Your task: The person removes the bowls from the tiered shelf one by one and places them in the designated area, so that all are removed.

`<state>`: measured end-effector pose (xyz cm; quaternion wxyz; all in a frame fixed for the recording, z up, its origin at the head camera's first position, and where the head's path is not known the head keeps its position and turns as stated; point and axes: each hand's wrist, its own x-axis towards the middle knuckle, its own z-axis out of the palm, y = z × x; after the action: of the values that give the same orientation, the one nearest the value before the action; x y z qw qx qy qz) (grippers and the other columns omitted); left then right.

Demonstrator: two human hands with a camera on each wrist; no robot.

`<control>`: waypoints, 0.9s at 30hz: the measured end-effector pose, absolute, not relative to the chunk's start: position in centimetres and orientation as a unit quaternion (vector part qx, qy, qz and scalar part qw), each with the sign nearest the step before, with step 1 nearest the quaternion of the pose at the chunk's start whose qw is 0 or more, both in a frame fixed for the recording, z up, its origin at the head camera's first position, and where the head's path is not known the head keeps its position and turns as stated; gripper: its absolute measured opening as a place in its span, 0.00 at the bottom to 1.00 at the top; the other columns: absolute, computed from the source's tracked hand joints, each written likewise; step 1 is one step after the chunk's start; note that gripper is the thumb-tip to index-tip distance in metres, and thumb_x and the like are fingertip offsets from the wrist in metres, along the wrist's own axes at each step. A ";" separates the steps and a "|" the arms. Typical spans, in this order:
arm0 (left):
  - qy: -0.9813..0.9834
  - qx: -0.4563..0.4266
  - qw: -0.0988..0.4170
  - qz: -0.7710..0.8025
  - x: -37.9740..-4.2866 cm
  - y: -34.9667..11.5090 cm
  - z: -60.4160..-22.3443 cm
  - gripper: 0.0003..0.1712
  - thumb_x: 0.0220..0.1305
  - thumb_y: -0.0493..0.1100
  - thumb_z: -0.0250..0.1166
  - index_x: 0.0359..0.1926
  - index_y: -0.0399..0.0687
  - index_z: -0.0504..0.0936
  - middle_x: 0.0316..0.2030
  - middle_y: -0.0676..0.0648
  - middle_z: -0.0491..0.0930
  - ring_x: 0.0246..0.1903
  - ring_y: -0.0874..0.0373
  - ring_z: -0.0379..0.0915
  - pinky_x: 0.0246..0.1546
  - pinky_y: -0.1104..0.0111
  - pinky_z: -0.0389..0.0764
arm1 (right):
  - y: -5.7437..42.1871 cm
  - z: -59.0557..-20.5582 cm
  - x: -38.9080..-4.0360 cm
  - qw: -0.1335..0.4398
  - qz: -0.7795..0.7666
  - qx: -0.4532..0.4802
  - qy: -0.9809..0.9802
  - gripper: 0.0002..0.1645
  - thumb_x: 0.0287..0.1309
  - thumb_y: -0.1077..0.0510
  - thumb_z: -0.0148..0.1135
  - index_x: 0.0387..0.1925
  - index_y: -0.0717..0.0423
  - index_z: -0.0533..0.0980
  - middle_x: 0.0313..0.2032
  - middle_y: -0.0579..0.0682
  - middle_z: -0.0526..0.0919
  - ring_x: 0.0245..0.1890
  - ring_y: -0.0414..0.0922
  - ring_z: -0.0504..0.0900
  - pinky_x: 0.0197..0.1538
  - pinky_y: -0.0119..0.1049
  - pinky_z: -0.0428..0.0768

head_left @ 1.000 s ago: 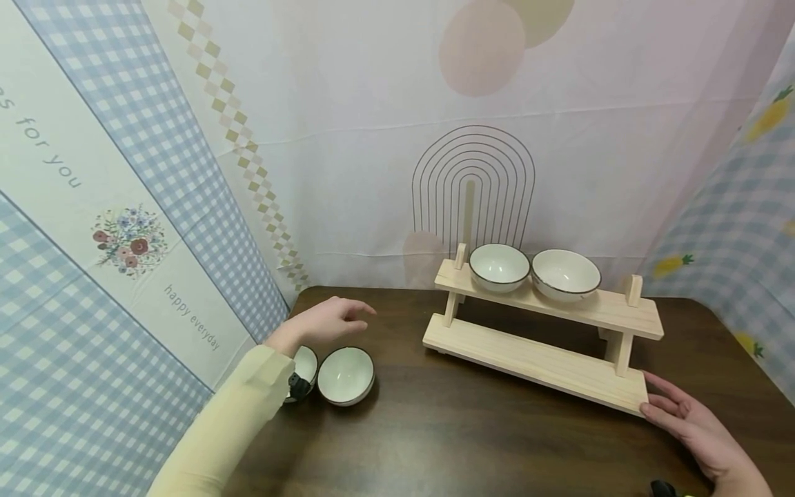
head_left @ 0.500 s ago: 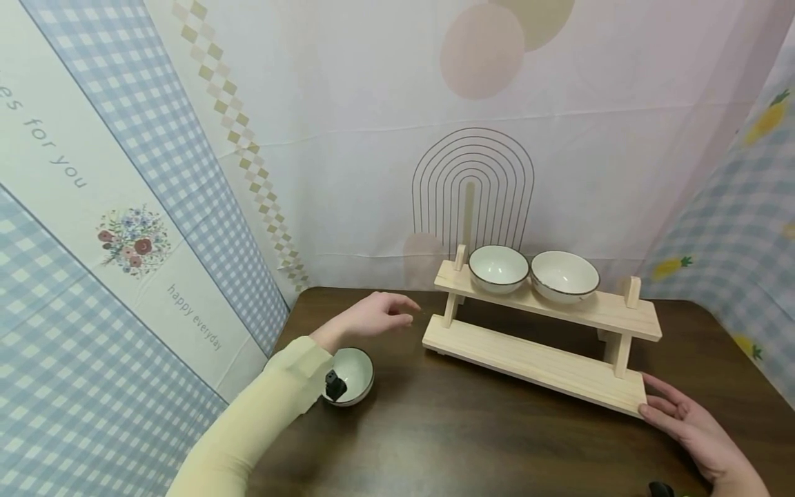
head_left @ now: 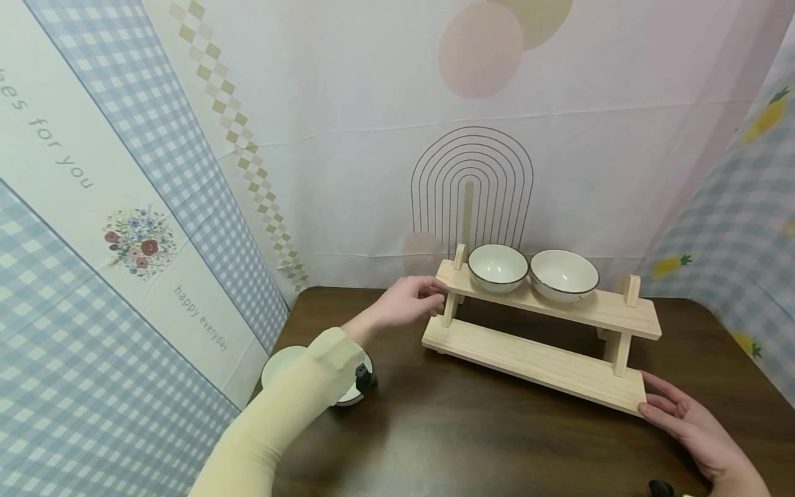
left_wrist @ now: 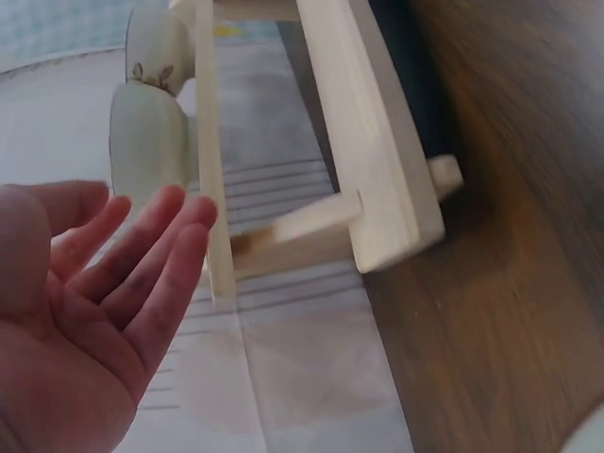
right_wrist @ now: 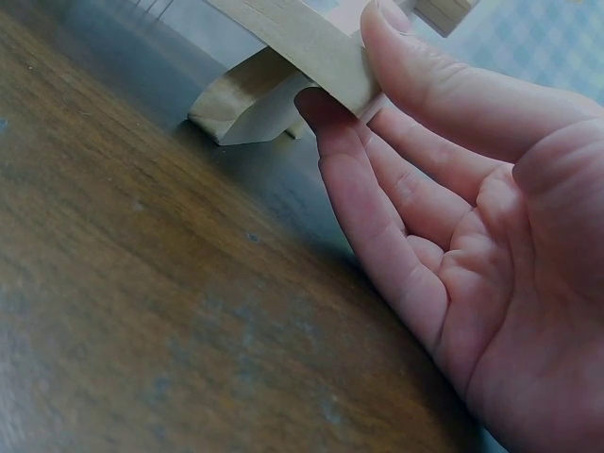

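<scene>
A two-tier wooden display rack (head_left: 537, 355) stands at the right of the table, angled. Two white bowls with dark rims, a left bowl (head_left: 498, 268) and a right bowl (head_left: 564, 275), sit on its upper board. My right hand (head_left: 698, 428) grips the right end of the lower board, thumb on top and fingers beneath, as the right wrist view shows. My left hand (head_left: 410, 301) is at the left end of the upper board, its fingers (left_wrist: 170, 274) loosely extended, fingertips right at the board's edge, holding nothing.
On the table's (head_left: 472, 442) left side stand two more white bowls, a far-left bowl (head_left: 279, 362) and a neighbouring bowl (head_left: 352, 395), partly hidden under my left sleeve (head_left: 279, 407). A patterned cloth (head_left: 354, 193) hangs right behind the table.
My left hand has moved right, from above the bowls on the table to the rack's left end. The right hand keeps its grip, and the rack and its bowls stay in place.
</scene>
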<state>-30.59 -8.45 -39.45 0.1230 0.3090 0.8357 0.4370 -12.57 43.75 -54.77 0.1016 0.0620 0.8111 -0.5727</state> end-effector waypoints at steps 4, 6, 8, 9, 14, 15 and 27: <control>0.823 0.282 0.102 0.483 -30.7 -7.0 -39.1 0.20 0.78 0.39 0.58 0.65 0.36 0.81 0.45 0.34 0.89 0.43 0.41 0.88 0.40 0.61 0.88 | 43.8 -54.8 -12.4 0.095 -0.581 0.053 0.807 0.40 0.83 0.58 0.55 0.84 0.40 0.50 0.48 0.26 0.84 0.50 0.27 0.83 0.46 0.25 0.80; 0.818 0.266 0.094 0.502 -30.7 -6.4 -39.1 0.20 0.78 0.39 0.57 0.65 0.37 0.82 0.45 0.34 0.88 0.43 0.40 0.88 0.41 0.57 0.89 | 43.9 -54.9 -12.3 0.095 -0.585 0.046 0.804 0.38 0.83 0.58 0.55 0.83 0.38 0.51 0.49 0.26 0.84 0.50 0.27 0.82 0.47 0.25 0.80; 0.815 0.257 0.087 0.512 -30.8 -5.9 -39.1 0.20 0.79 0.40 0.57 0.65 0.38 0.82 0.44 0.34 0.88 0.44 0.39 0.87 0.41 0.55 0.88 | 43.9 -54.9 -12.3 0.095 -0.588 0.042 0.802 0.37 0.83 0.59 0.54 0.83 0.38 0.52 0.49 0.27 0.84 0.50 0.27 0.82 0.47 0.26 0.80; 0.815 0.254 0.084 0.514 -30.8 -5.7 -39.0 0.20 0.79 0.40 0.57 0.65 0.38 0.82 0.43 0.36 0.88 0.44 0.39 0.87 0.41 0.55 0.88 | 43.9 -54.9 -12.2 0.098 -0.591 0.043 0.799 0.37 0.83 0.58 0.54 0.83 0.38 0.52 0.49 0.27 0.84 0.50 0.27 0.82 0.47 0.26 0.80; 0.815 0.258 0.072 0.515 -31.2 -4.7 -38.8 0.20 0.80 0.40 0.57 0.66 0.40 0.81 0.39 0.45 0.89 0.44 0.42 0.88 0.41 0.58 0.88 | 44.1 -54.9 -12.5 0.101 -0.595 0.043 0.796 0.38 0.84 0.59 0.53 0.84 0.42 0.51 0.50 0.27 0.84 0.51 0.27 0.82 0.47 0.27 0.81; 0.815 0.258 0.071 0.514 -31.2 -4.5 -38.8 0.20 0.79 0.40 0.57 0.66 0.40 0.81 0.38 0.47 0.88 0.44 0.42 0.88 0.41 0.60 0.88 | 44.2 -54.9 -12.6 0.101 -0.596 0.044 0.796 0.38 0.84 0.59 0.53 0.84 0.42 0.51 0.50 0.27 0.84 0.51 0.27 0.82 0.47 0.27 0.81; 0.821 0.251 0.050 0.511 -33.1 -3.0 -38.5 0.19 0.81 0.40 0.58 0.66 0.42 0.81 0.46 0.37 0.89 0.43 0.43 0.88 0.46 0.55 0.88 | 44.8 -54.7 -14.0 0.111 -0.589 0.043 0.799 0.41 0.83 0.57 0.54 0.85 0.49 0.46 0.50 0.29 0.84 0.51 0.27 0.82 0.47 0.27 0.81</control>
<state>-33.07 -3.04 -38.46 0.0498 0.2506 0.8210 0.5106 -13.99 44.82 -54.70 0.1114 0.0432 0.7989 -0.5894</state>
